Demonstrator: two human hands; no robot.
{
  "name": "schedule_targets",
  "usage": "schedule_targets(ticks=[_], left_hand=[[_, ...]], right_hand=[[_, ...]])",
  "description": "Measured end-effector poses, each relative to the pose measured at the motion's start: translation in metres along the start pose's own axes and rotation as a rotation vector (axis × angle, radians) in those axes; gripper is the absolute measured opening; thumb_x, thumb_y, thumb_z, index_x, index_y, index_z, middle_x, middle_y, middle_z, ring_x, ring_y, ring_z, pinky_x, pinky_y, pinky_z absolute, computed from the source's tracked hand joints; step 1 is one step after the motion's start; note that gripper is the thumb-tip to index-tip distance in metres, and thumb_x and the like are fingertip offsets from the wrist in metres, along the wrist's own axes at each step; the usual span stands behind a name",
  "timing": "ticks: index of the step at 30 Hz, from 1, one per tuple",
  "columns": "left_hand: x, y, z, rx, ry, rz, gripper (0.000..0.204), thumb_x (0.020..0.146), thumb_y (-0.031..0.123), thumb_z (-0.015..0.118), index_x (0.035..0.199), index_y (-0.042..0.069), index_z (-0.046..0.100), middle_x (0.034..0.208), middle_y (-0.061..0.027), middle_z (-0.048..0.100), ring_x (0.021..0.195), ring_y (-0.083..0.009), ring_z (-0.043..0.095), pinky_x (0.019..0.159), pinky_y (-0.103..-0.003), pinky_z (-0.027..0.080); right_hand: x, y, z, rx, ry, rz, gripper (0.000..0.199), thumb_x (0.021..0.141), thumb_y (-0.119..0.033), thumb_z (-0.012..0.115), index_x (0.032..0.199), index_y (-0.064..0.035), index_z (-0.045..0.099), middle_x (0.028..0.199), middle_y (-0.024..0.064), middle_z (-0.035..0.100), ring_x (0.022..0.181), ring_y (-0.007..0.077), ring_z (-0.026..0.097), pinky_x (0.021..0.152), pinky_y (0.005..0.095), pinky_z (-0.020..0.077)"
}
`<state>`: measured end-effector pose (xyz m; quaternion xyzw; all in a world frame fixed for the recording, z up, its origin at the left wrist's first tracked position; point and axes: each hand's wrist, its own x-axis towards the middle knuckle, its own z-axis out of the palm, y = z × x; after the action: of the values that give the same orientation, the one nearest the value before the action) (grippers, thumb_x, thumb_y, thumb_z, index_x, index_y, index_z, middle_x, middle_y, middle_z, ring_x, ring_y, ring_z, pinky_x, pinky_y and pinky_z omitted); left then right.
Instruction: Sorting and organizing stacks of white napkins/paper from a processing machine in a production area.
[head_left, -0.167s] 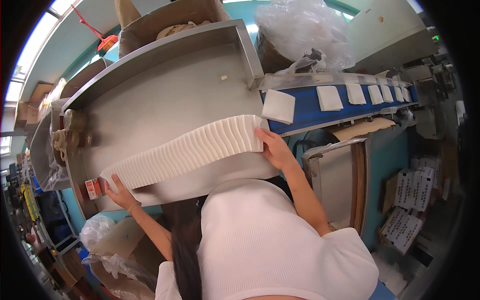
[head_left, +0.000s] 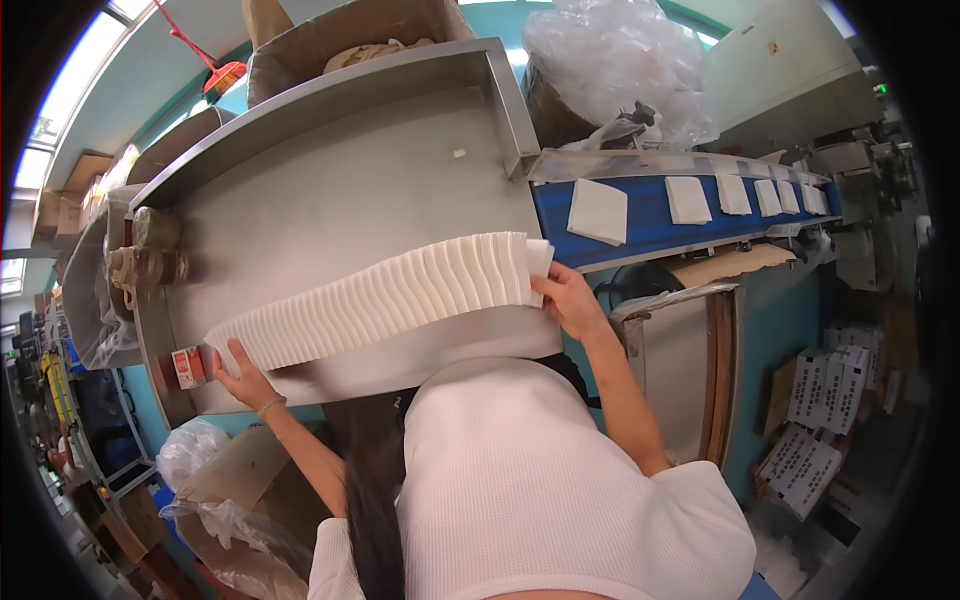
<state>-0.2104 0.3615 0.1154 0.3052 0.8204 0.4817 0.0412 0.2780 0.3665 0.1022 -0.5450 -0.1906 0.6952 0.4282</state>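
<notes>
Near the steel tray's [head_left: 350, 170] front edge, a row of folded white napkins [head_left: 390, 300] could buckle under uneven end pressure: the right hand [head_left: 570, 300] grasps its right end; the left hand [head_left: 243, 380], fingers parted, braces its left. Print on the red-and-white box [head_left: 188, 368], by the tray's left wall, is illegible from here.

The left hand [head_left: 243, 381] hides part of the white row [head_left: 385, 300], and I can't identify that tiny pale scrap [head_left: 459, 154].
</notes>
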Motion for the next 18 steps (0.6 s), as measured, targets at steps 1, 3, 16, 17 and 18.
schedule_targets(ticks=[1, 3, 16, 17, 18], left_hand=[[0.001, -0.002, 0.0, 0.009, 0.004, 0.008, 0.062, 0.089, 0.041, 0.068, 0.128, -0.004, 0.052, 0.137, -0.0188, 0.05, 0.127, -0.0297, 0.046, 0.11, -0.038, 0.031], [0.0, -0.003, 0.0, 0.018, 0.005, 0.017, 0.062, 0.089, 0.041, 0.068, 0.128, -0.004, 0.052, 0.136, -0.0187, 0.051, 0.127, -0.0297, 0.046, 0.11, -0.038, 0.031], [-0.005, 0.006, 0.005, -0.008, -0.024, -0.016, 0.057, 0.092, 0.038, 0.066, 0.13, -0.002, 0.051, 0.137, -0.0174, 0.05, 0.131, -0.0282, 0.042, 0.111, -0.038, 0.029], [-0.005, 0.007, 0.005, -0.001, -0.03, 0.003, 0.057, 0.091, 0.039, 0.066, 0.129, -0.001, 0.052, 0.137, -0.0179, 0.05, 0.132, -0.0284, 0.041, 0.112, -0.038, 0.028], [-0.006, 0.007, 0.005, -0.002, -0.033, 0.003, 0.057, 0.091, 0.039, 0.066, 0.129, -0.001, 0.052, 0.137, -0.0179, 0.05, 0.132, -0.0284, 0.041, 0.112, -0.038, 0.028]], right_hand=[[0.002, -0.004, 0.0, 0.114, 0.078, -0.019, 0.033, 0.094, -0.019, 0.062, 0.122, -0.0023, 0.058, 0.109, 0.0064, 0.065, 0.092, 0.0149, 0.063, 0.08, 0.0282, 0.051], [0.009, -0.01, -0.001, 0.279, 0.15, -0.088, 0.036, 0.095, -0.028, 0.062, 0.12, -0.0018, 0.059, 0.109, 0.0065, 0.065, 0.092, 0.0125, 0.062, 0.082, 0.0271, 0.0496], [0.001, -0.014, 0.001, 0.026, -0.16, 0.18, 0.036, 0.096, -0.027, 0.058, 0.125, -0.0055, 0.055, 0.104, -0.001, 0.063, 0.086, 0.0083, 0.057, 0.072, 0.0258, 0.0477], [0.001, -0.012, -0.003, -0.026, -0.171, 0.147, 0.037, 0.096, -0.026, 0.059, 0.126, -0.0056, 0.054, 0.104, -0.0011, 0.063, 0.085, 0.0081, 0.057, 0.071, 0.0254, 0.0472], [0.003, -0.01, -0.007, -0.026, -0.168, 0.146, 0.037, 0.096, -0.026, 0.059, 0.126, -0.0056, 0.054, 0.104, -0.0011, 0.063, 0.085, 0.0081, 0.057, 0.071, 0.0254, 0.0472]])
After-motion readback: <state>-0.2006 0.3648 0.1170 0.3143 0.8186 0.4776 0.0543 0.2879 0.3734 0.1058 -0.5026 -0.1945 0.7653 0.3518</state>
